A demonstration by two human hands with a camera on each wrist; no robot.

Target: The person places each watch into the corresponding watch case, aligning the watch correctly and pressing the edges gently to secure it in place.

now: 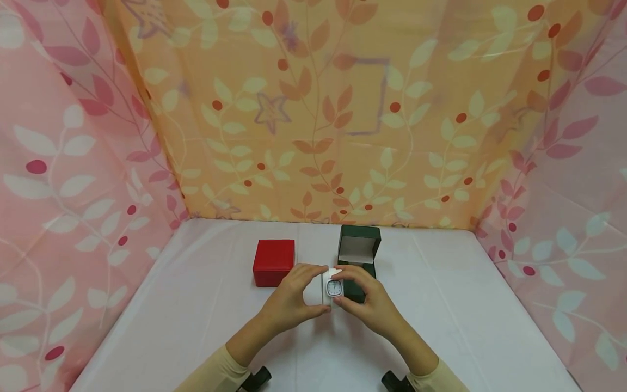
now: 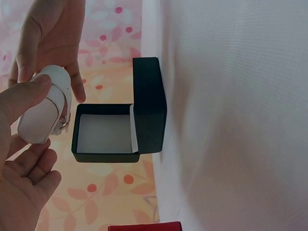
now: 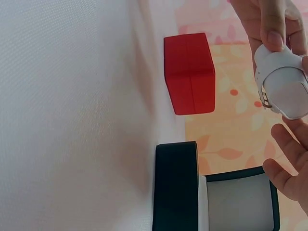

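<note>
Both hands hold a white wristwatch (image 1: 334,288), raised in front of the boxes with its square dial up in the head view. My left hand (image 1: 289,296) grips the strap side between thumb below and fingers above. From the other side, my right hand (image 1: 372,302) pinches around the dial with thumb and forefinger. The strap (image 2: 58,78) loops around a white rounded pad (image 2: 36,121), and its metal buckle (image 3: 264,98) shows in the right wrist view. Behind the right hand stands a dark green box (image 1: 360,239) with its lid raised, partly hidden by that hand.
A closed red box (image 1: 274,261) sits on the white-covered table (image 1: 196,305), left of the green one and close behind the left hand. Patterned cloth (image 1: 313,120) hangs at the back and both sides. Black devices (image 1: 257,378) are worn near both wrists.
</note>
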